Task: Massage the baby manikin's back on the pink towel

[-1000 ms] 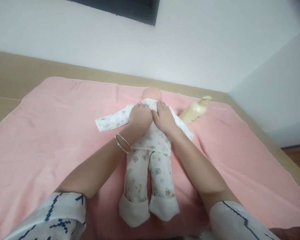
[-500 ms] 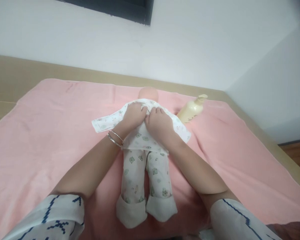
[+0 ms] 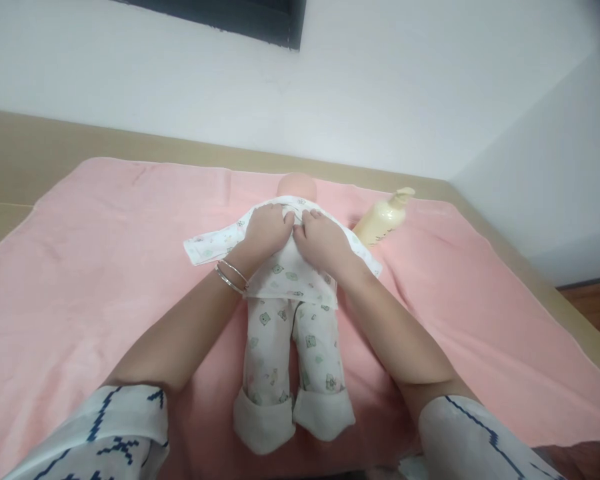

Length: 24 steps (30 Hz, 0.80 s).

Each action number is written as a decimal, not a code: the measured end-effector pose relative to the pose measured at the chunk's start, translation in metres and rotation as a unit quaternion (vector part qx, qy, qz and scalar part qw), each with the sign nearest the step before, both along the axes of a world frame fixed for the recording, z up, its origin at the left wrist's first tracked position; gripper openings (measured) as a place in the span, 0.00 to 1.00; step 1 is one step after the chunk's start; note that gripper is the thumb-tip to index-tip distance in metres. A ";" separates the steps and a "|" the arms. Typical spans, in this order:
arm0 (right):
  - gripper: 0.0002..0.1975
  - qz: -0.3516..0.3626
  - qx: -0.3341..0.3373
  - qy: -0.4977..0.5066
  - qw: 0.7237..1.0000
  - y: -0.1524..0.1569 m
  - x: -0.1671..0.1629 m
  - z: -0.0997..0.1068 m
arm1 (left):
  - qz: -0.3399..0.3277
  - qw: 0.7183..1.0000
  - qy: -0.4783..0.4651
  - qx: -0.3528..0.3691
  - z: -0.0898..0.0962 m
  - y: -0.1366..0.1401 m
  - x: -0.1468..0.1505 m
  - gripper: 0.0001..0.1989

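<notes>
A baby doll (image 3: 297, 187) lies on a pink cloth (image 3: 130, 280), its rounded bare head farthest from me. It wears a white printed baby shirt (image 3: 290, 277) and matching trousers (image 3: 267, 347) with rolled cuffs. My left hand (image 3: 267, 230), below a wrist with two silver bangles (image 3: 230, 277), is on the upper shirt with its fingers bent and closed on the fabric. My right hand (image 3: 323, 240) sits close beside it, fingers likewise curled on the shirt near the centre. The thumbs face each other, slightly apart. Some fingertips are hidden by the hands.
A pale yellow pump bottle (image 3: 383, 220) lies tilted to the right of the doll's shoulder. The cloth covers a beige surface (image 3: 40, 140) against a white wall (image 3: 370, 93). A dark-framed recess (image 3: 260, 20) is above.
My right hand has shifted slightly right, and its thumb now shows more clearly, apart from the left. My left hand has hardly moved. The doll and bottle stay in place.
</notes>
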State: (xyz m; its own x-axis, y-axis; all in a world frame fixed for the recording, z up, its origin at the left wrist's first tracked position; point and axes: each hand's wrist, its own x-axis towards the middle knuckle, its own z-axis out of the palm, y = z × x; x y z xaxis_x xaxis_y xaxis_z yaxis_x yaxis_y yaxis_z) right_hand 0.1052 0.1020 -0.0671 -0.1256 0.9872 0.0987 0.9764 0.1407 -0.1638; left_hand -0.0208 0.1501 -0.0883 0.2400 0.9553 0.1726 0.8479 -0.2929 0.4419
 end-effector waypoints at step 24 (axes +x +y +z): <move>0.21 -0.027 0.002 0.007 1.000 0.007 0.003 -0.002 | -0.021 0.998 0.050 -0.045 0.020 -0.018 0.009 0.12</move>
State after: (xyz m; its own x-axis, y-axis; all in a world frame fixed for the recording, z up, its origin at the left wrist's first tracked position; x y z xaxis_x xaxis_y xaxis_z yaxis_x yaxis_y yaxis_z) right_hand 0.1086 0.1089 -0.0693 -0.0715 0.9920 0.1044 0.9800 0.0894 -0.1779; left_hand -0.0121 0.1316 -0.0684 0.2926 0.9543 0.0608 0.8764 -0.2931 0.3822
